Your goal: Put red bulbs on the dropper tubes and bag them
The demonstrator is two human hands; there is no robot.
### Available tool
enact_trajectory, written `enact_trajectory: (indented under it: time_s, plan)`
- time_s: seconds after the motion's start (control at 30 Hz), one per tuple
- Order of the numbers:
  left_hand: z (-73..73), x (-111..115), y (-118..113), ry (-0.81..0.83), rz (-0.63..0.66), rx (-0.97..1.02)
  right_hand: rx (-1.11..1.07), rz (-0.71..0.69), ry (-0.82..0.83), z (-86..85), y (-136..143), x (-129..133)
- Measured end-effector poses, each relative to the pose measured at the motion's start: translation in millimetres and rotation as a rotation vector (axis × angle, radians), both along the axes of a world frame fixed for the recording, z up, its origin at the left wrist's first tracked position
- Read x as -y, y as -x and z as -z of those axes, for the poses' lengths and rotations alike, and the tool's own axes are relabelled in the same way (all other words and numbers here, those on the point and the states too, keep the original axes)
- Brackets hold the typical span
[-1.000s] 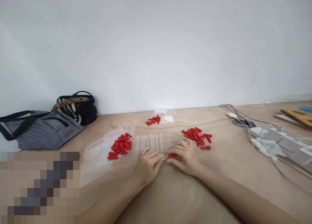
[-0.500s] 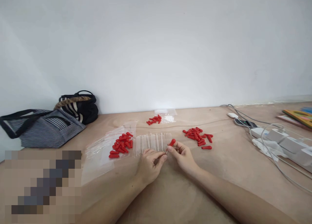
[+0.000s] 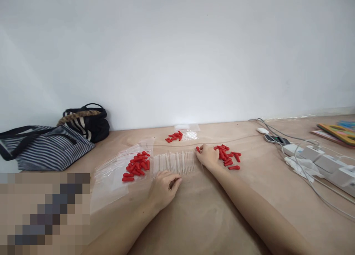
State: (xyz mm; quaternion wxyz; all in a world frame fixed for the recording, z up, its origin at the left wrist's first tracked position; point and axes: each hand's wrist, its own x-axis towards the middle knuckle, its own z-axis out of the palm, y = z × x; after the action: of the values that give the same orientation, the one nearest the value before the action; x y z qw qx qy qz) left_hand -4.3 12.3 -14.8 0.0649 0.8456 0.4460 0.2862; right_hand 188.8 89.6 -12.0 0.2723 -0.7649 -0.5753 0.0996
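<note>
My right hand point(image 3: 208, 157) is closed on a dropper, whose red rubber bulb point(image 3: 198, 149) pokes out on the left of the fingers. Part of its thin clear tube shows faintly below the hand. This hand is just right of a row of clear glass dropper tubes point(image 3: 172, 162) lying side by side. My left hand point(image 3: 164, 190) rests at the near edge of that row, thumb and index finger meeting in a loose pinch with nothing visible between them. Loose red bulbs point(image 3: 224, 153) lie in a pile beyond my right wrist.
Another pile of red bulbs point(image 3: 137, 164) lies on clear plastic bags point(image 3: 111, 184) at left. Farther back are assembled-looking droppers point(image 3: 174, 136) on a bag. A striped bag point(image 3: 55, 147) and a black bag point(image 3: 97, 125) stand at left; chargers and cables point(image 3: 316, 158) at right.
My hands have parted. The right hand has carried the dropper up and to the right, beside the row of tubes. The left hand has let go of the dropper and shifted slightly left.
</note>
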Motion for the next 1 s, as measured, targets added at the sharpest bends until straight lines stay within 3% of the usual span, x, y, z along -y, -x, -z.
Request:
enact_trajectory:
  time_s: [0.23, 0.37, 0.43, 0.57, 0.73, 1.0]
  plan:
    - [-2.3, 0, 0, -0.016, -0.046, -0.002, 0.115, -0.063, -0.065, -6.6, -13, 11]
    - [-1.2, 0, 0, -0.004, -0.099, -0.004, 0.123, -0.266, -0.258, -6.7, -57, 33]
    - [-2.7, -2, 0, -0.009, -0.139, -0.027, 0.152, -0.423, -0.258, -4.3, -84, 44]
    - [-11.9, -15, -4, -0.052, -0.287, -0.128, 0.265, -0.558, -0.186, -2.1, -126, 62]
    - [-20.9, -35, -18, -0.055, -0.449, -0.251, 0.377, -0.478, -0.136, -6.6, -141, 72]
    - [-19.3, -57, -38, -0.015, -0.526, -0.348, 0.408, -0.468, -0.08, -6.7, -137, 72]
